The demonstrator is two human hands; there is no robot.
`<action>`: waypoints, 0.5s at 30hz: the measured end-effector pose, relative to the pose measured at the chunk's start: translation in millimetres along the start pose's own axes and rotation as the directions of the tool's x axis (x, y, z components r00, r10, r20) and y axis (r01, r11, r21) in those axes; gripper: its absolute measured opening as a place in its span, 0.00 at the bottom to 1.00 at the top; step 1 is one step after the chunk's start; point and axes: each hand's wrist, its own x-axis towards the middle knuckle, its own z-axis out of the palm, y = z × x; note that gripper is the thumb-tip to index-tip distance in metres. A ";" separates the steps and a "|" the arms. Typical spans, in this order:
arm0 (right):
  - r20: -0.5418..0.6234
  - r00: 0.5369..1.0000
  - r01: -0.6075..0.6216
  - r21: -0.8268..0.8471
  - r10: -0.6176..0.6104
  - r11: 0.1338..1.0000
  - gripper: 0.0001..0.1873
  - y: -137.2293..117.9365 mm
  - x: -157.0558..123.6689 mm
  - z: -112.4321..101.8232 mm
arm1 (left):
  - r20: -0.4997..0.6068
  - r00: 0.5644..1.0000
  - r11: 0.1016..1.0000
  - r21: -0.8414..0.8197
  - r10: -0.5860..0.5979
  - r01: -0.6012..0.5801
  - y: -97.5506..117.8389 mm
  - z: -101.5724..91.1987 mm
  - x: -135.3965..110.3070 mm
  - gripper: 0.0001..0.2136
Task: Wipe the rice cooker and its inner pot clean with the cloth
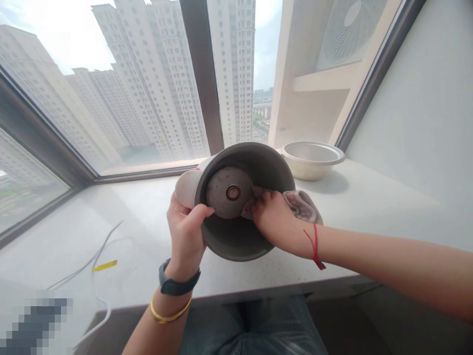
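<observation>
A rice cooker body (271, 165) is tilted over the white sill with its open mouth facing me. Inside it show a dark grey wall and a round metal heating plate (223, 185) with a small button at the centre. My left hand (186, 227) grips the cooker's left side, thumb over the rim, near a pale rounded part of the housing. Bunched in my right hand (275, 214) is a brownish cloth (301, 204); the fingers press part of it against the right edge of the heating plate. The rest of the cloth hangs over the rim.
A light metal inner pot (314, 170) stands behind on the right, near the window. On the left, a thin cable (96, 286) with a yellow tag (105, 266) lies on the white sill (140, 217). A pixelated dark patch fills the lower left corner. Windows rise behind.
</observation>
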 end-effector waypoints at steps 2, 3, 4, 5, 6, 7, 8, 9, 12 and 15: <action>0.115 0.993 0.015 0.063 -0.022 0.998 0.18 -14.5 -6.5 -6.1 | 0.006 1.000 1.000 -0.008 0.003 -0.003 -0.6 0.4 -3.1 0.31; 0.171 0.985 0.000 0.125 -0.021 0.992 0.20 -22.9 -8.1 -8.8 | 0.008 1.000 1.000 -0.009 0.003 -0.003 -1.0 0.8 -5.1 0.31; 0.213 0.977 -0.038 0.223 -0.011 0.974 0.20 -31.6 -8.4 -10.6 | 0.007 1.000 1.000 -0.008 0.001 -0.001 -1.4 1.4 -7.1 0.30; 0.233 0.972 -0.090 0.362 0.004 0.928 0.19 -40.6 -7.7 -11.1 | 0.002 1.000 1.000 -0.007 -0.001 0.001 -1.7 2.2 -9.3 0.29; 0.240 0.971 -0.148 0.534 0.019 0.833 0.18 -49.4 -5.8 -10.5 | -0.007 1.000 1.000 -0.006 -0.003 0.003 -1.9 3.0 -11.4 0.28; 0.227 0.973 -0.190 0.705 0.036 0.684 0.17 -57.9 -2.7 -9.0 | -0.016 1.000 1.000 -0.008 -0.002 0.002 -1.8 3.9 -13.3 0.28; 0.197 0.979 -0.200 0.842 0.060 0.501 0.16 -65.6 1.6 -7.1 | -0.022 1.000 1.000 -0.008 0.000 0.000 -1.6 4.7 -15.0 0.27; 0.161 0.982 -0.183 0.932 0.094 0.312 0.15 -72.4 7.1 -5.6 | -0.027 1.000 1.000 -0.005 0.004 -0.004 -1.3 5.3 -16.3 0.26; 0.064 0.961 -0.035 0.993 0.270 -0.113 0.14 -85.0 30.8 -7.0 | -0.044 0.999 1.000 0.004 -0.005 0.006 -1.0 5.3 -18.5 0.25; 0.041 0.858 0.139 0.941 0.512 -0.308 0.16 -87.0 60.0 -16.5 | -0.061 0.998 0.999 -0.028 -0.029 0.027 -4.6 3.0 -18.7 0.26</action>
